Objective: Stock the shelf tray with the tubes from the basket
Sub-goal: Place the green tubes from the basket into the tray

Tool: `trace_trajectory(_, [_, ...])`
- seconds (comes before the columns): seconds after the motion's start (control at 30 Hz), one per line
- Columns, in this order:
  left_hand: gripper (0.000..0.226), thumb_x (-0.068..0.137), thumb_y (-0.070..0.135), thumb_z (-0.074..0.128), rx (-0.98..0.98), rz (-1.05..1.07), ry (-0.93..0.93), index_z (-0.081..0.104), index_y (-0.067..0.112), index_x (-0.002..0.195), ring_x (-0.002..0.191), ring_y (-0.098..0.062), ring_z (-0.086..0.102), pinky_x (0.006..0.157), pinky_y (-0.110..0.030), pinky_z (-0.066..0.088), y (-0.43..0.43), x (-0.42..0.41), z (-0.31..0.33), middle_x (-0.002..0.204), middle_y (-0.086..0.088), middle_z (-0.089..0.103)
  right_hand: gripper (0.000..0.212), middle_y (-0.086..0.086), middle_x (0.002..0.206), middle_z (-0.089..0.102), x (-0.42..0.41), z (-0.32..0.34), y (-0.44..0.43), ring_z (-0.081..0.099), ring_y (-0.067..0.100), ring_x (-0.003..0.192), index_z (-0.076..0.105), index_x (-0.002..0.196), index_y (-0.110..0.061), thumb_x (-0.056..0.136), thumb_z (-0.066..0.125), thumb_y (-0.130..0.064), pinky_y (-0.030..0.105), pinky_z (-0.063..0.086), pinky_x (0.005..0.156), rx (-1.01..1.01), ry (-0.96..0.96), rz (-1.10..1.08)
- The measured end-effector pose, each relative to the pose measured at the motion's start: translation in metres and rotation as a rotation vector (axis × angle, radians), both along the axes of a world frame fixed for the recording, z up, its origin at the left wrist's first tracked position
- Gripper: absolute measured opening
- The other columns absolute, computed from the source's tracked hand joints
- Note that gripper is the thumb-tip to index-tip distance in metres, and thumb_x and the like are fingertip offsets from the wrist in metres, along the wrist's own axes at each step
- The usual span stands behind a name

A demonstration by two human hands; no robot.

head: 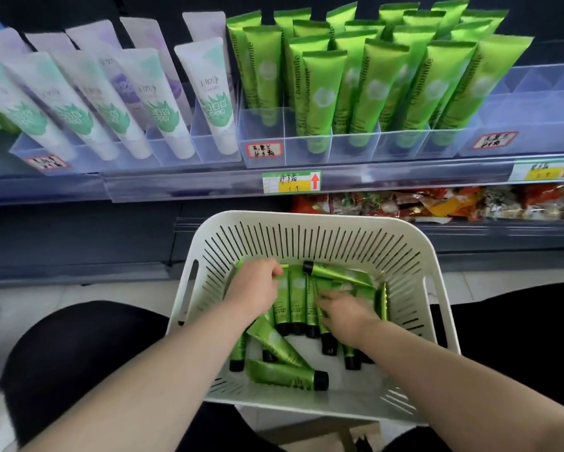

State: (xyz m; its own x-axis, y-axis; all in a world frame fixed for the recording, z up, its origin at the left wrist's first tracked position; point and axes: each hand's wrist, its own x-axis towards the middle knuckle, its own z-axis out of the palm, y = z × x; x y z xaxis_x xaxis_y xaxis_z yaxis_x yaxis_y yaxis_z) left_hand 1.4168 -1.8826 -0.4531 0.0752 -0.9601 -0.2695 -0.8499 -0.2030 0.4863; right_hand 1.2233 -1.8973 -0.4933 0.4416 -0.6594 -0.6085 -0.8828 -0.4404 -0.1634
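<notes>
Green black-capped plastic tubes (297, 296) lie in the white slotted basket (306, 223); your left hand (256, 288) curls round one, your right hand (342, 316), blurred, shows no readable grip; clear shelf tray (261, 125) above.

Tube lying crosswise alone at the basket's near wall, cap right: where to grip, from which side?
Pinch the tube across its middle, coming straight down from above. It lies flat on the basket floor, black cap pointing right, with nothing over its middle. The basket's near wall sits close, so a low approach from the front looks blocked.
</notes>
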Motion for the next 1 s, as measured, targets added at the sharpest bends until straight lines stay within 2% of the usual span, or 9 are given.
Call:
trace_trajectory(0.13, [0.024, 0.094, 0.006, 0.055, 0.027, -0.013, -0.017, 0.066, 0.017, 0.113, 0.105, -0.013, 0.062, 0.094, -0.025, 0.049, -0.001, 0.003, -0.011, 0.117, 0.002, 0.066, 0.032, 0.002, 0.128, 0.054, 0.003, 0.004, 0.004, 0.052, 0.026, 0.113, 0.06, 0.124, -0.023, 0.092, 0.054, -0.026, 0.042, 0.049, 0.093, 0.028, 0.034, 0.035])
trace_trajectory(0.23, [0.026, 0.093, 0.004, 0.053, 0.072, -0.006, 0.001, 0.066, 0.015, 0.114, 0.107, -0.016, 0.061, 0.096, -0.03, 0.049, 0.002, 0.003, -0.017, 0.119, -0.001, 0.065, 0.025, 0.002, 0.107, 0.065, 0.007, 0.011, 0.001, 0.062, 0.023, 0.094, 0.066, 0.11, -0.021, 0.089, 0.055, -0.015, 0.036, 0.054, 0.079, 0.012, 0.074, -0.001])
trace_trajectory(0.33, [0.027, 0.094, 0.005, 0.053, 0.099, 0.001, 0.008, 0.065, 0.016, 0.115, 0.108, -0.017, 0.061, 0.096, -0.035, 0.05, 0.005, 0.002, -0.022, 0.119, -0.001, 0.065, 0.038, 0.005, 0.121, 0.056, 0.01, 0.011, -0.007, 0.054, 0.025, 0.111, 0.054, 0.124, -0.018, 0.086, 0.056, -0.009, 0.038, 0.05, 0.088, -0.087, -0.011, -0.14])
trace_trajectory(0.47, [0.028, 0.093, 0.004, 0.053, 0.107, -0.002, -0.009, 0.064, 0.015, 0.116, 0.109, -0.018, 0.06, 0.096, -0.033, 0.049, 0.009, 0.004, -0.024, 0.119, -0.002, 0.064, 0.069, 0.008, 0.143, 0.036, 0.014, 0.004, -0.008, 0.033, 0.028, 0.133, 0.031, 0.143, -0.017, 0.085, 0.068, -0.028, 0.043, 0.035, 0.107, 0.001, -0.006, -0.267])
trace_trajectory(0.6, [0.033, 0.091, 0.0, 0.053, 0.155, -0.031, -0.052, 0.063, 0.014, 0.119, 0.111, -0.019, 0.059, 0.096, -0.033, 0.048, 0.011, 0.009, -0.029, 0.121, -0.003, 0.063, 0.085, 0.008, 0.141, 0.038, 0.016, 0.006, -0.008, 0.033, 0.028, 0.133, 0.03, 0.143, -0.017, 0.076, 0.077, -0.035, 0.042, 0.034, 0.108, -0.065, 0.034, -0.247])
trace_trajectory(0.7, [0.036, 0.089, 0.0, 0.055, 0.222, -0.08, -0.095, 0.063, 0.017, 0.119, 0.106, -0.021, 0.061, 0.092, -0.036, 0.051, 0.014, 0.011, -0.035, 0.12, -0.004, 0.063, 0.089, 0.007, 0.139, 0.04, 0.018, 0.011, -0.006, 0.043, 0.027, 0.126, 0.031, 0.144, -0.019, 0.071, 0.082, -0.022, 0.038, 0.044, 0.101, 0.001, -0.102, -0.376])
trace_trajectory(0.8, [0.038, 0.087, -0.002, 0.052, 0.27, -0.175, -0.192, 0.061, 0.016, 0.119, 0.102, -0.025, 0.061, 0.084, -0.036, 0.052, 0.016, 0.011, -0.035, 0.114, -0.007, 0.064, 0.077, 0.006, 0.135, 0.051, 0.016, 0.023, -0.005, 0.056, 0.022, 0.115, 0.035, 0.144, -0.019, 0.079, 0.077, -0.019, 0.032, 0.051, 0.093, 0.131, -0.214, -0.506])
trace_trajectory(0.9, [0.03, 0.085, -0.008, 0.045, 0.293, -0.296, -0.321, 0.06, 0.007, 0.105, 0.092, -0.026, 0.06, 0.074, -0.036, 0.05, 0.018, 0.007, -0.03, 0.101, -0.01, 0.062, 0.05, 0.004, 0.129, 0.057, 0.009, 0.039, -0.008, 0.059, 0.017, 0.103, 0.048, 0.136, -0.02, 0.089, 0.065, -0.02, 0.03, 0.053, 0.086, 0.104, -0.207, -0.41])
trace_trajectory(1.0, [0.028, 0.083, -0.012, 0.044, 0.307, -0.41, -0.441, 0.059, 0.005, 0.1, 0.096, -0.025, 0.053, 0.079, -0.035, 0.047, 0.021, 0.0, -0.027, 0.1, -0.012, 0.059, 0.039, 0.001, 0.125, 0.059, 0.004, 0.051, -0.012, 0.06, 0.015, 0.096, 0.053, 0.128, -0.02, 0.09, 0.064, -0.02, 0.026, 0.052, 0.077, 0.067, -0.285, -0.407])
